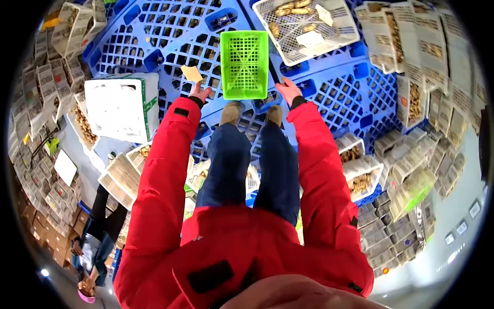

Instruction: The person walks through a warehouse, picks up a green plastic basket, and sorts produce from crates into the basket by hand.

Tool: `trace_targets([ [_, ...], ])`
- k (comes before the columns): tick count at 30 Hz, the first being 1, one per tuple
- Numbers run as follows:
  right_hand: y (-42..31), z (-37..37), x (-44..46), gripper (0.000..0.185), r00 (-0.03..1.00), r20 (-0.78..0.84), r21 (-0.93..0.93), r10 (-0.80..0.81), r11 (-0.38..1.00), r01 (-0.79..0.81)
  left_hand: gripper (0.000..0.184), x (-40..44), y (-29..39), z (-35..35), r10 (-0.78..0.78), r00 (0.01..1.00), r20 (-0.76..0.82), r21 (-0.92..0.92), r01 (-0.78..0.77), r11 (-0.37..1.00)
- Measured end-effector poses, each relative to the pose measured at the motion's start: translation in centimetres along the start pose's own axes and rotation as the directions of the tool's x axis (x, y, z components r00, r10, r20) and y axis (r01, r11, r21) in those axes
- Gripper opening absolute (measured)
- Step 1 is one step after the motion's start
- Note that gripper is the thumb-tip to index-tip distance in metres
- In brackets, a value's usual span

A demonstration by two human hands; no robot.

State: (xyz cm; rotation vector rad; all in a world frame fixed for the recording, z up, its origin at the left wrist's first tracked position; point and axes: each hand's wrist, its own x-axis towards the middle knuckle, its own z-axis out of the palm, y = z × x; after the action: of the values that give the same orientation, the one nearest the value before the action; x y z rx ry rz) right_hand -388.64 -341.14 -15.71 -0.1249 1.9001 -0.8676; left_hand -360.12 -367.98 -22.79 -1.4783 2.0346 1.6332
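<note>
Two bare hands reach over the blue plastic pallets (180, 46) in the head view, one on each side of a bright green plastic basket (244, 64) that sits beside the seam where pallet edges meet. Left hand (200, 92) appears to pinch a tan card (192, 73) by its lower corner; right hand (289, 91) is partly open, seemingly holding nothing, just beside the basket's lower right corner. As for progress, the green basket shows only its lattice floor, so it looks unfilled; how much is done or left I cannot tell. Beyond its upper right corner, a white plastic basket (288, 54) carries a few knobbly brown pieces (294, 7) and a white label (310, 38), with much of its floor bare. Near the pallets' left edge stands a white foam box (121, 110), its contents unclear. Paper-lined baskets (427, 51) of brown produce (432, 49) crowd the right side.
</note>
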Motion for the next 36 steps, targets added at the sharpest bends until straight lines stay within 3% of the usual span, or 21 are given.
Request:
trace_targets([
  [3, 0.9, 3.8, 5.8, 0.071, 0.992, -0.081, -0.214, -0.095, 0.974, 0.075, 0.070, 4.1, -1.6, 3.0, 0.007, 1.000, 0.012, 0.098, -0.008, 0.995],
  [4, 4.0, 6.0, 9.0, 0.072, 0.975, -0.139, -0.102, -0.176, 0.981, 0.162, 0.071, 3.5, 1.9, 3.6, -0.018, 1.000, 0.003, 0.128, 0.018, 0.992],
  [5, 3.1, 6.7, 9.2, 0.069, 0.984, -0.110, 0.129, -0.141, 0.979, 0.155, 0.074, 5.5, -0.2, 5.3, -0.072, 0.997, 0.022, -0.099, 0.074, 0.992],
  [7, 6.4, 9.3, 12.3, 0.065, 0.954, -0.226, 0.022, -0.195, 0.978, 0.205, 0.077, 6.8, 1.2, 7.2, -0.125, 0.988, 0.092, -0.358, 0.150, 0.922],
  [10, 5.7, 10.0, 11.8, 0.055, 0.949, -0.316, 0.234, -0.020, 0.967, 0.098, 0.076, 6.3, 4.5, 9.2, -0.127, 0.992, 0.024, -0.312, 0.128, 0.941],
  [11, 5.8, 10.2, 11.4, 0.056, 0.933, -0.356, 0.123, -0.043, 0.988, 0.093, 0.066, 10.1, -3.1, 11.1, -0.031, 0.995, -0.098, 0.024, 0.034, 0.999],
  [13, 5.1, 10.3, 11.3, 0.058, 0.892, -0.437, -0.095, -0.114, 0.992, 0.080, 0.062, 9.3, 0.1, 9.6, -0.147, 0.974, 0.171, -0.418, 0.207, 0.885],
  [14, 2.3, 8.8, 9.9, 0.059, 0.894, -0.434, -0.212, -0.106, 0.977, 0.013, 0.063, 11.2, -3.8, 10.4, -0.245, 0.965, 0.097, -0.357, 0.264, 0.896],
  [15, 3.1, 8.3, 10.7, 0.055, 0.888, -0.432, -0.321, -0.154, 0.947, 0.008, 0.062, 9.3, 0.5, 9.2, -0.263, 0.948, 0.178, -0.323, 0.309, 0.895],
  [16, 8.0, 8.8, 13.9, 0.053, 0.936, -0.340, 0.051, -0.088, 0.992, 0.112, 0.062, 9.7, 0.4, 9.3, -0.225, 0.958, 0.180, -0.370, 0.278, 0.887],
  [17, 9.4, 8.9, 14.9, 0.056, 0.961, -0.274, 0.071, -0.043, 0.995, 0.065, 0.062, 10.0, -0.6, 9.9, -0.190, 0.966, 0.177, -0.421, 0.249, 0.872],
  [18, 10.8, 9.1, 15.8, 0.059, 0.979, -0.206, 0.085, 0.002, 0.996, 0.016, 0.063, 11.7, -3.8, 11.0, -0.077, 0.997, 0.017, -0.316, 0.079, 0.945],
  [21, 4.9, 7.9, 12.0, 0.048, 0.977, -0.213, -0.240, 0.012, 0.969, -0.064, 0.064, 9.5, 0.6, 10.9, -0.156, 0.984, -0.083, -0.084, 0.149, 0.985],
  [23, 2.4, 8.4, 9.7, 0.050, 0.910, -0.415, -0.344, -0.003, 0.926, -0.154, 0.067, 7.0, 3.3, 10.7, -0.177, 0.970, -0.167, -0.212, 0.140, 0.967],
  [25, 1.1, 8.7, 8.9, 0.048, 0.908, -0.419, -0.332, 0.019, 0.927, -0.172, 0.065, 5.5, 4.6, 9.5, -0.186, 0.959, -0.215, 0.104, 0.211, 0.972],
  [28, -1.7, 9.2, 7.7, 0.045, 0.967, -0.249, -0.178, 0.056, 0.979, -0.103, 0.057, 2.8, 5.6, 6.5, -0.347, 0.907, -0.238, 0.138, 0.385, 0.913],
  [29, -2.6, 9.6, 7.2, 0.043, 0.968, -0.250, -0.141, 0.005, 0.989, -0.041, 0.052, 0.2, 9.8, 4.3, -0.360, 0.924, -0.131, -0.025, 0.360, 0.932],
  [32, -2.4, 11.2, 7.9, 0.042, 0.989, -0.130, 0.055, -0.074, 0.995, 0.082, 0.053, -1.8, 8.5, 2.0, -0.301, 0.926, -0.227, 0.028, 0.316, 0.948],
  [33, -4.2, 11.4, 6.7, 0.042, 1.000, 0.007, 0.332, -0.023, 0.943, 0.019, 0.050, -2.3, 8.8, 1.5, -0.050, 0.939, -0.341, -0.173, -0.010, 0.985],
  [35, -5.1, 12.8, 6.7, 0.040, 0.992, -0.073, 0.212, -0.104, 0.970, 0.117, 0.049, -3.0, 8.7, -0.4, -0.193, 0.918, -0.346, 0.269, 0.294, 0.917],
  [36, -8.2, 12.3, 4.8, 0.041, 0.959, -0.097, -0.217, -0.267, 0.946, 0.241, 0.051, -4.4, 12.3, -2.0, -0.236, 0.919, -0.315, 0.321, 0.337, 0.885],
])
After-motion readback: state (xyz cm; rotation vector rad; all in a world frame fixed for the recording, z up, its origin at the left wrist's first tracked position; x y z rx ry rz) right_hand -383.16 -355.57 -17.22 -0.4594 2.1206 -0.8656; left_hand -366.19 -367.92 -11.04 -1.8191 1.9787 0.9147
